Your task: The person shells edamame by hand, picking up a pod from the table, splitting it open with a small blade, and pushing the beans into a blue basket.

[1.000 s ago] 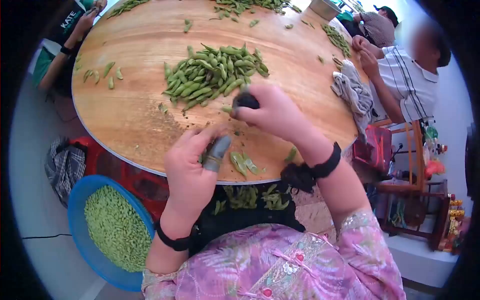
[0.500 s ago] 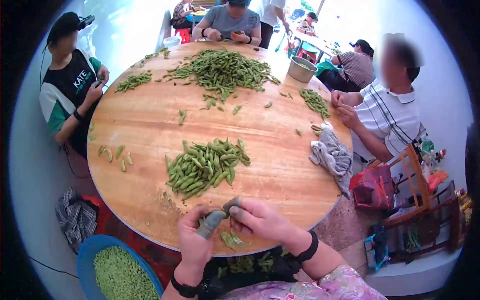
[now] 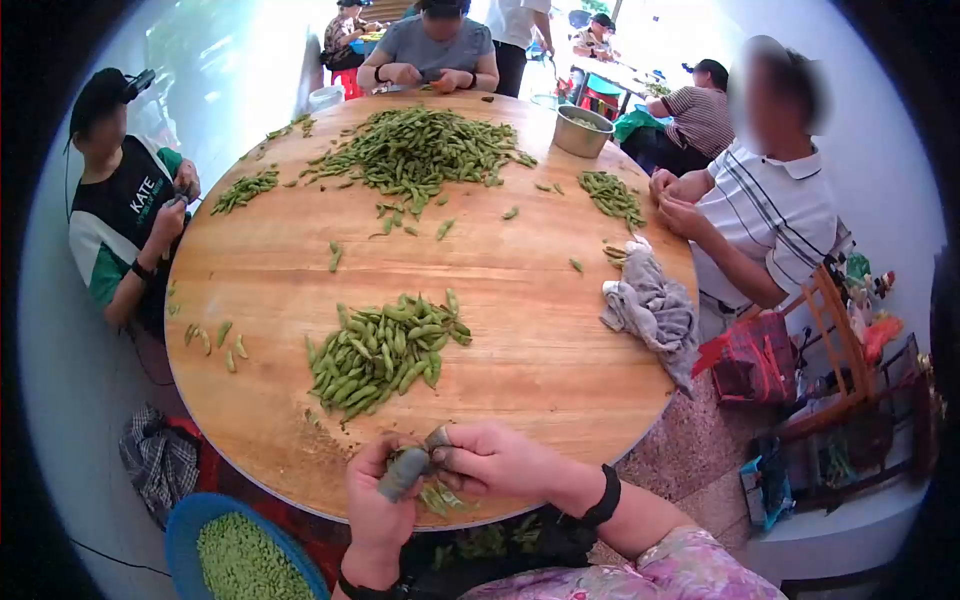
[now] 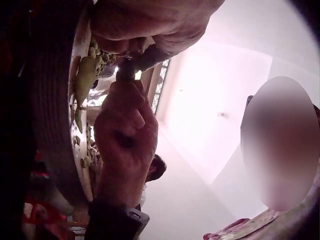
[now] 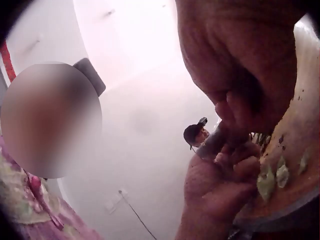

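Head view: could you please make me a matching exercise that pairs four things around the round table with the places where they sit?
Things:
1. blue basin
2. grey cloth
3. metal bowl
4. nearest heap of pods

Places:
A. at the right edge of the table
B. on the far side of the table, near its rim
C. below the table, lower left, filled with shelled beans
D. on the near half of the table, around its middle

Pairs: 1-C, 2-A, 3-B, 4-D.

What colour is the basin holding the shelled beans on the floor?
Blue; the basin shows best in the head view.
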The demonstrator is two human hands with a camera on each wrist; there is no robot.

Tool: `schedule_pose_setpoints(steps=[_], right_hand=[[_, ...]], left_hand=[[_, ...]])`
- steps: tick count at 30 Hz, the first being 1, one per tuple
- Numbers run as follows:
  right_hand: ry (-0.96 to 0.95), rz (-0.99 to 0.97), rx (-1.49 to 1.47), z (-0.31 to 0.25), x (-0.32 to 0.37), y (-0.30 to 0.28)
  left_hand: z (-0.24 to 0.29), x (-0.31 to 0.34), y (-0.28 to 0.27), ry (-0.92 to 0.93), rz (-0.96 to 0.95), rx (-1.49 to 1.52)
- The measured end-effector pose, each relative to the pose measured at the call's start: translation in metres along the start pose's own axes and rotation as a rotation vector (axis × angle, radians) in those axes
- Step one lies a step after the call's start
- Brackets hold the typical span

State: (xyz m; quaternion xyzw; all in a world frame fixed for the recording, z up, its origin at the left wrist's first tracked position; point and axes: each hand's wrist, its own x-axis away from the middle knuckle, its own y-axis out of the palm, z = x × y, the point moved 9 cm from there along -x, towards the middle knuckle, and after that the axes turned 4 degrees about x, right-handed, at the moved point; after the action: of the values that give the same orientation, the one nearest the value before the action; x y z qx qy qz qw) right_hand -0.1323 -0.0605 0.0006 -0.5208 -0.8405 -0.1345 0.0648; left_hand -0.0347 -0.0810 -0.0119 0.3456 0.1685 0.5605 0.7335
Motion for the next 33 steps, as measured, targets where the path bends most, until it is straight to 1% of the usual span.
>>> schedule_pose_setpoints(steps=[1, 3, 4, 6, 7, 9, 10, 12, 13, 15, 16, 17, 19, 21, 23, 24, 25, 26, 27, 28, 29, 30, 31, 32, 33], right_hand=[[0.0, 0.0, -0.005, 0.001, 0.0, 0.0], [0.042, -0.084, -0.143, 0.008, 0.003, 0.008], [0.06, -0.09, -0.161, 0.012, 0.006, 0.009], [0.139, -0.117, -0.367, 0.02, 0.005, 0.012], [0.169, -0.136, -0.39, 0.025, 0.004, 0.014], [-0.092, 0.043, 0.036, 0.01, -0.001, -0.006], [-0.076, 0.027, 0.02, 0.013, -0.002, -0.005], [-0.242, 0.178, 0.255, -0.008, 0.002, -0.016], [-0.236, 0.17, 0.245, -0.015, 0.004, -0.017], [0.072, 0.073, -0.017, 0.0, 0.005, -0.019], [0.072, 0.026, -0.049, 0.0, 0.003, -0.019], [0.079, 0.021, -0.054, -0.001, 0.0, -0.026], [-0.02, -0.032, 0.651, -0.017, -0.011, -0.04], [-0.261, 0.364, 1.028, -0.052, -0.026, -0.082], [-0.183, 0.589, 1.191, -0.069, -0.036, -0.12], [-0.181, 0.591, 1.191, -0.067, -0.042, -0.127], [-0.232, 0.596, 1.234, -0.065, -0.047, -0.13], [-0.283, 0.6, 1.275, -0.063, -0.049, -0.131], [-0.28, 0.6, 1.274, -0.064, -0.048, -0.129], [-0.246, 0.531, 1.232, -0.06, -0.048, -0.124], [-0.214, 0.462, 1.188, -0.055, -0.048, -0.119], [-0.21, 0.46, 1.187, -0.054, -0.045, -0.116], [-0.211, 0.465, 1.061, -0.051, -0.039, -0.115], [-0.211, 0.472, 0.934, -0.048, -0.033, -0.115], [-0.204, 0.477, 0.932, -0.049, -0.027, -0.111]], left_hand=[[0.001, -0.001, -0.002, -0.003, 0.001, -0.003], [-0.005, 0.0, -0.001, -0.097, -0.013, 0.087], [-0.007, 0.001, -0.003, -0.11, 0.01, 0.087], [-0.003, 0.003, 0.013, -0.085, -0.175, 0.182], [-0.005, 0.004, 0.013, -0.093, -0.134, 0.184], [0.0, 0.005, 0.011, 0.043, 0.002, -0.1], [-0.003, 0.004, 0.011, 0.035, 0.028, -0.103], [0.004, 0.004, 0.011, 0.168, 0.065, -0.311], [0.005, 0.003, 0.01, 0.163, 0.077, -0.315], [0.006, 0.004, 0.01, 0.165, 0.074, -0.296], [0.007, 0.007, 0.011, 0.178, 0.085, -0.265], [0.006, 0.006, 0.01, 0.174, 0.094, -0.265], [0.006, 0.004, 0.008, 0.183, 0.115, -0.254], [0.004, 0.002, 0.003, 0.191, 0.139, -0.244], [0.005, 0.004, 0.0, 0.197, 0.157, -0.234], [0.001, 0.005, 0.002, 0.136, 0.121, -0.319], [-0.004, 0.005, 0.004, 0.074, 0.085, -0.404], [-0.003, 0.005, 0.005, 0.071, 0.084, -0.404], [-0.004, 0.006, 0.01, 0.055, 0.037, -0.504], [-0.006, 0.007, 0.014, 0.037, -0.01, -0.604], [-0.006, 0.008, 0.014, 0.033, -0.008, -0.603], [-0.001, 0.007, 0.016, 0.087, 0.009, -0.651], [0.004, 0.006, 0.017, 0.142, 0.025, -0.7], [0.003, 0.006, 0.015, 0.136, 0.023, -0.699], [0.003, 0.005, 0.012, 0.129, 0.034, -0.676]])
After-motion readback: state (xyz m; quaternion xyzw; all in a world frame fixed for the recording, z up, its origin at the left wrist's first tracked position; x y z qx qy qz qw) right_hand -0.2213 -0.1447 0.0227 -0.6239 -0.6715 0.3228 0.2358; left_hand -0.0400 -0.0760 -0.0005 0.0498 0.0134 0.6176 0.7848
